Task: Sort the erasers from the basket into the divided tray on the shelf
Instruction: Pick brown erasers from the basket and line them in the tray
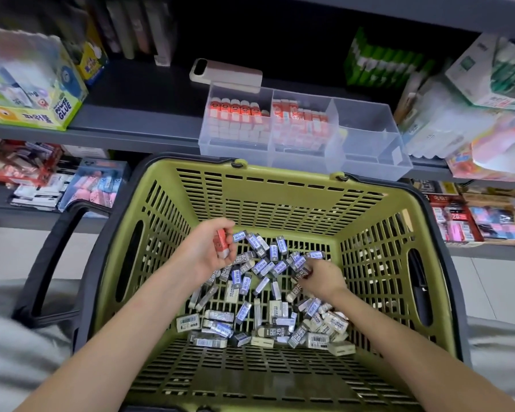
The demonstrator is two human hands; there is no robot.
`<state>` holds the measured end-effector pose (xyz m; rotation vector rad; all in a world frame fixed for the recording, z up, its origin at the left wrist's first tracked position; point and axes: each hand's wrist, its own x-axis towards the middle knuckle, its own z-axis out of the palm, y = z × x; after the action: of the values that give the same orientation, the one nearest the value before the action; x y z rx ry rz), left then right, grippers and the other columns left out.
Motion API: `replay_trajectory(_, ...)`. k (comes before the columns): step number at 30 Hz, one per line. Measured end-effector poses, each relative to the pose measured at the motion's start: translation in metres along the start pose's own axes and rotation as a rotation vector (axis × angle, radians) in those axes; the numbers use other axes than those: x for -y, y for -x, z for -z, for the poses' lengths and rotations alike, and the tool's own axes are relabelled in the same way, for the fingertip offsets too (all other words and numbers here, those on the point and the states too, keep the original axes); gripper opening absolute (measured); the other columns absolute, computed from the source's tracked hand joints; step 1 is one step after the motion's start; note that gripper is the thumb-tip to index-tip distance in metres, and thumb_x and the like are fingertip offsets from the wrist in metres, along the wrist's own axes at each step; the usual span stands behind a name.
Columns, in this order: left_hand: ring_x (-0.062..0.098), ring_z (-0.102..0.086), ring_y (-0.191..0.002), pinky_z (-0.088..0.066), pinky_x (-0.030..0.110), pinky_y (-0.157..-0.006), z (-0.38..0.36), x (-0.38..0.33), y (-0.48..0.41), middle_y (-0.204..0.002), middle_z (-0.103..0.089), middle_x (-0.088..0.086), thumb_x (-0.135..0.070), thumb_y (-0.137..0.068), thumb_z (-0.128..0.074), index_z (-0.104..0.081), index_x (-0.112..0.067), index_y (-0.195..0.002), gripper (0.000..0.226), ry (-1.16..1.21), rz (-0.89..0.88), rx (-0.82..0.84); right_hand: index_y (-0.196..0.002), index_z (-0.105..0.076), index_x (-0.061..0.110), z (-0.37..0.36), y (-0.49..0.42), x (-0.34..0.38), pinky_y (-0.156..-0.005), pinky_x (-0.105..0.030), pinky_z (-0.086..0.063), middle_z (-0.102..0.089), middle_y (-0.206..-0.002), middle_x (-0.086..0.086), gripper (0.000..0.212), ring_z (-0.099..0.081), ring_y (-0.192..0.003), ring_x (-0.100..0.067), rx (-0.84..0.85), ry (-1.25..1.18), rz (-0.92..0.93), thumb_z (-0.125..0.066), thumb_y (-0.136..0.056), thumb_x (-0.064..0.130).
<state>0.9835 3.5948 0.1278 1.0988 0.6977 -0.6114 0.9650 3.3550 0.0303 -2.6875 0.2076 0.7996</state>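
Erasers in slotted basket, left hand gripping orange eraser, right hand pinching dark eraser

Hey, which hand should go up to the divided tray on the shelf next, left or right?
Left, probably. The left hand holds an orange-sleeved eraser clear of the pile, nearest the orange-filled compartments of the clear divided tray. The right hand is low in the green basket, pinching a dark-sleeved eraser.
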Motion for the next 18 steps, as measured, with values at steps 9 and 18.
replay_trajectory(9,0.012,-0.043,-0.054,-0.044,0.024,-0.054,-0.001,0.001,0.002,-0.062,-0.045,0.001,-0.016,-0.089,-0.055,-0.050,-0.011,-0.075,0.016,-0.001,-0.002,0.027,-0.088,-0.056,0.005,-0.018,0.004,0.020,-0.047,-0.029,-0.050,-0.059,-0.064,-0.009,0.017,-0.061,-0.052,-0.021,-0.058,-0.257,-0.115,-0.049,-0.096,0.018)
replay_trajectory(18,0.013,-0.043,-0.053,-0.043,0.022,-0.050,-0.004,-0.002,0.003,-0.059,-0.046,0.001,-0.014,-0.088,-0.054,-0.052,-0.010,-0.072,0.017,0.055,-0.012,0.057,-0.075,-0.059,0.001,-0.008,0.008,0.001,-0.040,-0.022,-0.045,-0.066,-0.072,-0.018,0.016,-0.055,-0.037,-0.013,0.177,-0.529,-0.390,-0.070,-0.082,0.009)
